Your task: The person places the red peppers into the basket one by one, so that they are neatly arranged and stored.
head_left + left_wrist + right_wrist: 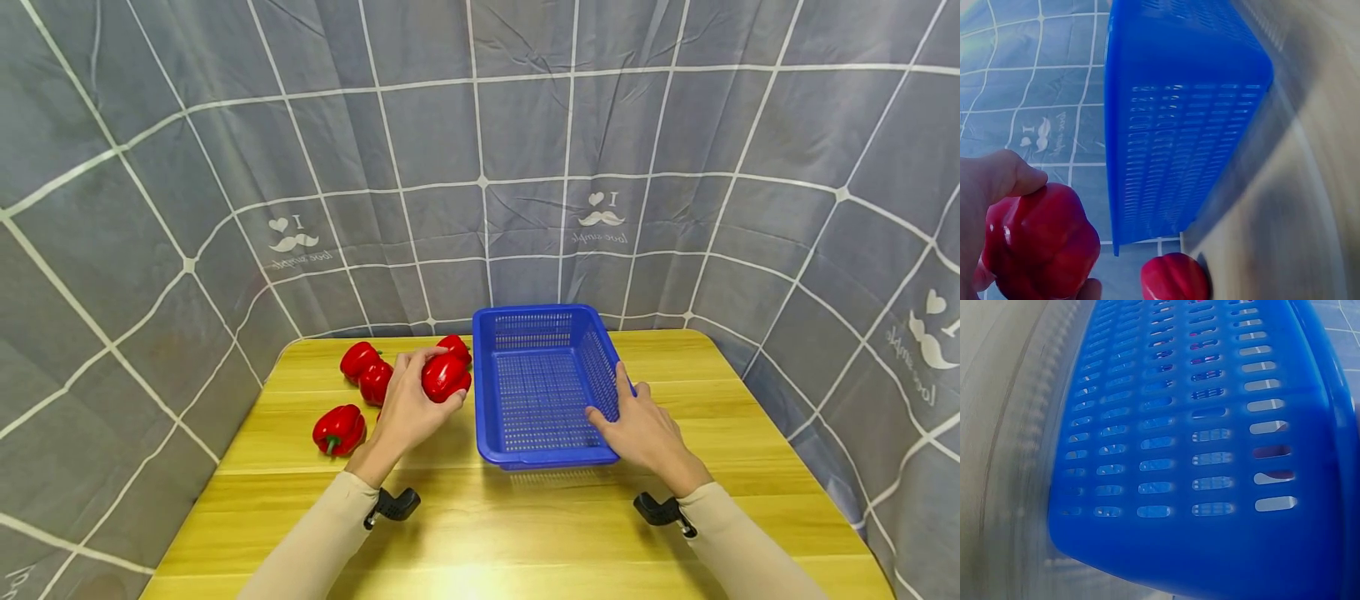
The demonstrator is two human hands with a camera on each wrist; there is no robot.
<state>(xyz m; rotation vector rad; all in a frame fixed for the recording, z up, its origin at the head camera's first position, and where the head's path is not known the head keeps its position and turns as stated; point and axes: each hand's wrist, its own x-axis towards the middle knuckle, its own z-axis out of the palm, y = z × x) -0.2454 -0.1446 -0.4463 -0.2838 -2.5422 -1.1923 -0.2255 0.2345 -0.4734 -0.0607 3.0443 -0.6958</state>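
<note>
My left hand (407, 407) grips a red bell pepper (446, 377) just left of the blue plastic basket (553, 458). In the left wrist view the thumb lies over the top of this pepper (1044, 244), which is apart from the basket wall (1179, 137). My right hand (647, 428) holds the basket's right rim, thumb on the inner side and fingers outside. Slotted basket wall (1166, 550) fills most of the right wrist view, where that hand is hidden. No pepper shows inside the basket.
Another red bell pepper (455, 347) lies behind the held one, near the basket's left side. Left of my left hand are a far pepper (358, 362), a pepper beside it (376, 383) and a nearer one (340, 431). A grey checked curtain (525, 217) surrounds the wooden table (465, 533).
</note>
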